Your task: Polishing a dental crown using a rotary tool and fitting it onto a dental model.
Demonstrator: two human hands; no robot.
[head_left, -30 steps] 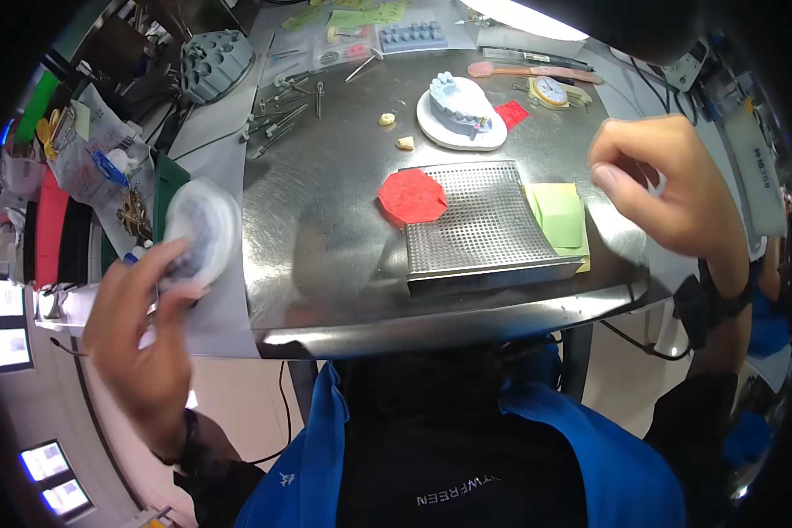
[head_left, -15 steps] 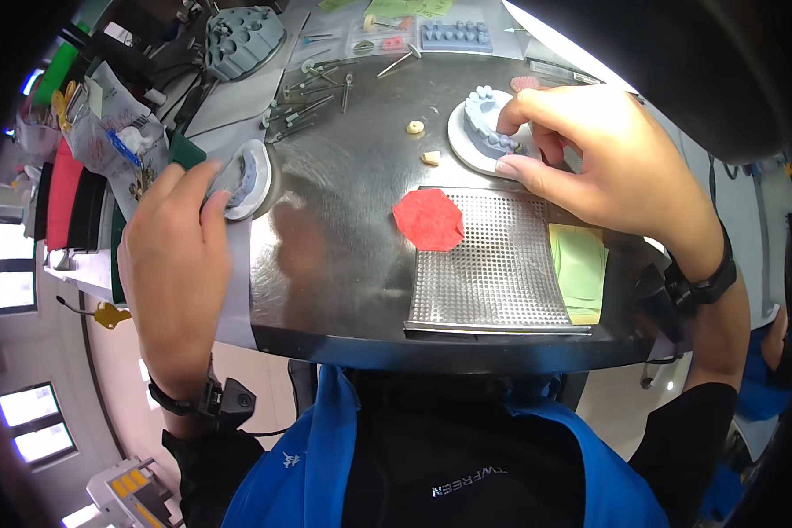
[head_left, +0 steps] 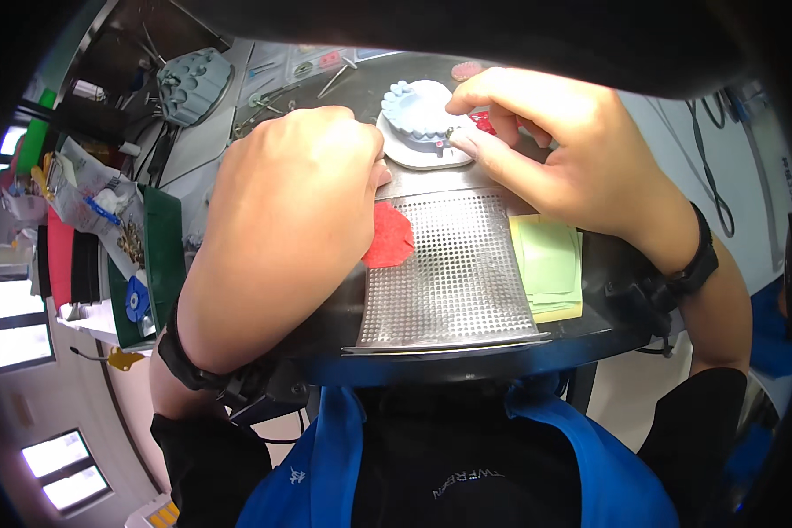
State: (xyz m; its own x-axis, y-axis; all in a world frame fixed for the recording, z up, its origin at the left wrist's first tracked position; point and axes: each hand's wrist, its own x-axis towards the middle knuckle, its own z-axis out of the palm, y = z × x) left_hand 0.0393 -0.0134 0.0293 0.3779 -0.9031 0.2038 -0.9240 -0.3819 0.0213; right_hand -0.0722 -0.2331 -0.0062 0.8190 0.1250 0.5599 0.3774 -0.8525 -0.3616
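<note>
A blue-grey dental model [head_left: 414,119] with a row of teeth stands on a round white base [head_left: 427,160] at the far middle of the bench. My right hand [head_left: 563,141] reaches it from the right, thumb and index finger closed about the right end of the arch. Close to the model's left side, my left hand [head_left: 304,180] is closed with its back upward. Its fingertips are mostly hidden, so whatever it holds does not show. Below it lies a red octagonal paper piece [head_left: 389,236], partly covered by the hand, on a perforated metal plate [head_left: 449,273].
Green and yellow sticky notes [head_left: 547,268] lie right of the plate. Slim rotary burs [head_left: 336,79] are at the back. A grey holder with holes [head_left: 194,86] stands far left, near a green box [head_left: 160,255]. Cables [head_left: 708,167] run along the right.
My left hand has left the second model on the left and moved right, to beside the other model. Its fingers have curled. My right hand stays at its model; the whole view has shifted.
</note>
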